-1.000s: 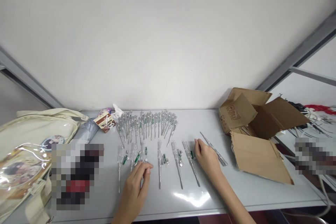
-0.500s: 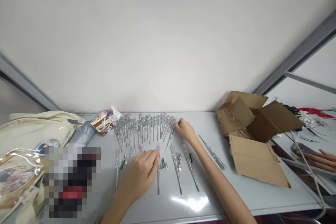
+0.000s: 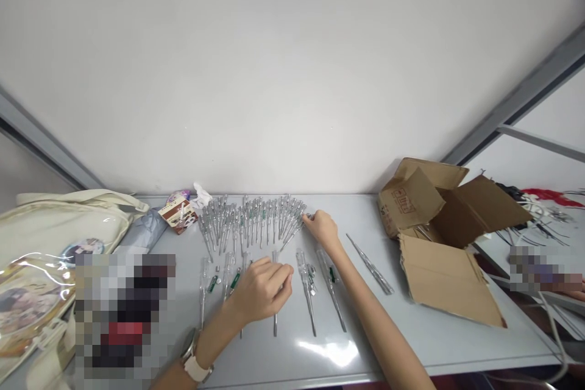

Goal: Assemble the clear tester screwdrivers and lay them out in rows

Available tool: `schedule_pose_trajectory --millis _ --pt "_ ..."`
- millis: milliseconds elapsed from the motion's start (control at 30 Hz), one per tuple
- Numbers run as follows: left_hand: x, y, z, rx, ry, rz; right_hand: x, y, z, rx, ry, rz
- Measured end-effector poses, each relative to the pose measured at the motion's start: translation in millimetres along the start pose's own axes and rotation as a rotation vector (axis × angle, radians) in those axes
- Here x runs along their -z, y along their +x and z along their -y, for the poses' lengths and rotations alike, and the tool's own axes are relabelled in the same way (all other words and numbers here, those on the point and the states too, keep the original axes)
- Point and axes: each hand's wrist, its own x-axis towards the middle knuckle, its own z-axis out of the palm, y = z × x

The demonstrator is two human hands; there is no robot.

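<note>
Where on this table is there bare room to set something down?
Front right of the grey table is barest, bordered by the lone clear voltage tester and the cardboard box flap. It is crowded in the fan of testers at the back and the row of testers and small parts under the left hand; the right hand sits at the fan's end.

Left hand (image 3: pixel 262 289) curled low; right hand (image 3: pixel 322 228) extended forward.

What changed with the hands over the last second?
The right hand moved from beside the lower screwdrivers up to the end of the fanned screwdrivers. The left hand slid right over the lower ones. The cardboard box and lone screwdriver stayed put.
</note>
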Motion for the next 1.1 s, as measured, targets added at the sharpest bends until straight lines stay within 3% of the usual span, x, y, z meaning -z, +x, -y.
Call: schedule_pose_trajectory --millis 267,500,633,700,767,900,1033,1100 --pt "-4.3 -0.7 -0.5 -0.105 0.125 0.002 3.2 4.1 -8.6 0.011 0.322 -0.1" --pt "-0.8 -1.2 -0.1 -0.023 0.088 -0.075 32.1 4.3 -23.9 0.111 0.736 -0.206" --pt "4.3 1.3 -0.3 0.145 0.099 -0.18 45.0 -34.6 -15.6 0.224 0.919 -0.241" --pt "5.0 1.9 0.8 0.201 0.147 -0.213 45.2 -67.9 -7.9 0.395 1.025 -0.164" --pt "4.4 1.8 2.1 0.218 0.169 -0.215 40.6 -104.0 -0.2 0.526 1.005 -0.045" --pt "3.2 0.1 2.3 0.167 0.093 -0.138 26.1 -161.0 7.9 0.685 0.812 -0.031" --pt "4.3 -2.8 0.1 0.085 0.112 -0.153 25.5 -175.6 -3.7 0.814 0.708 0.024" --pt "4.5 -3.9 -0.4 0.1 0.162 -0.19 32.2 -165.0 -21.7 0.772 0.664 0.015"
